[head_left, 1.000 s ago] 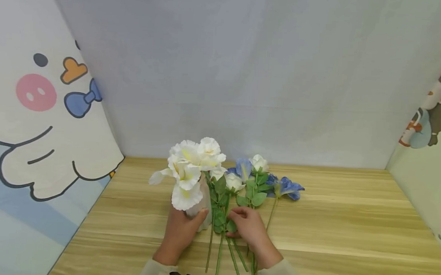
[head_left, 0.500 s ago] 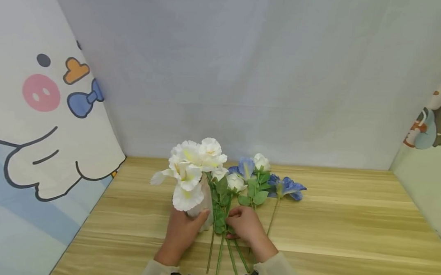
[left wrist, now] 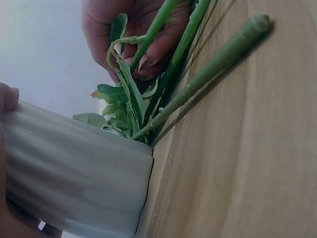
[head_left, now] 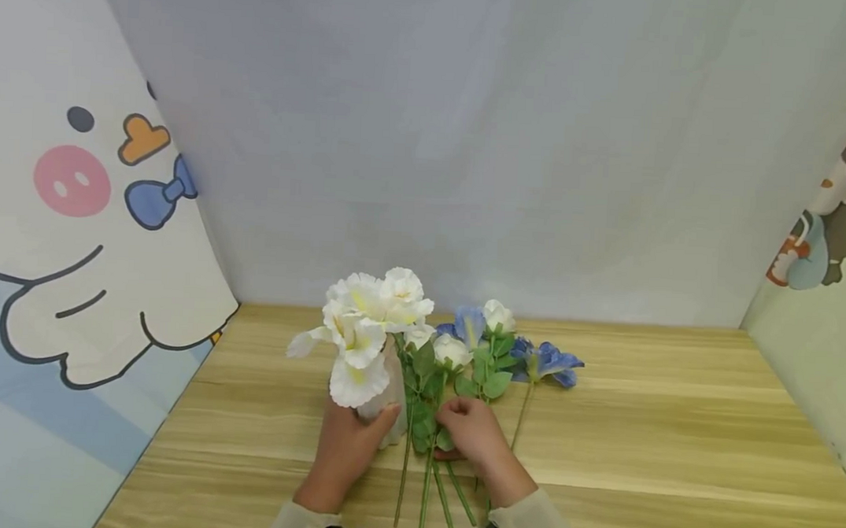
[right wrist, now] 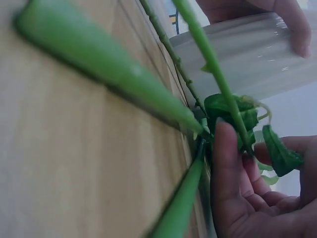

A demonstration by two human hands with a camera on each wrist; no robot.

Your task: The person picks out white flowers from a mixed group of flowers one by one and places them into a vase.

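A pale ribbed vase (left wrist: 79,168) stands upright on the table, holding large white ruffled flowers (head_left: 364,324). My left hand (head_left: 344,449) grips it from the left, the thumb along its front. Right of the vase lie white roses (head_left: 452,349) with leafy green stems. Among their leaves, my right hand (head_left: 479,440) pinches a green stem (right wrist: 213,69) between thumb and fingers, as the right wrist view shows. That stem slants up off the tabletop, while other stems lie beside it. Part of the grip is hidden by leaves.
Blue flowers (head_left: 549,362) and another white rose (head_left: 499,316) lie farther right on the wooden table (head_left: 671,432). A grey backdrop (head_left: 499,141) rises at the table's back edge. Cartoon-printed panels stand to the left and right.
The lower end of the pinched stem has shifted slightly to the right. The left hand stays on the vase, and the right hand has hardly moved.
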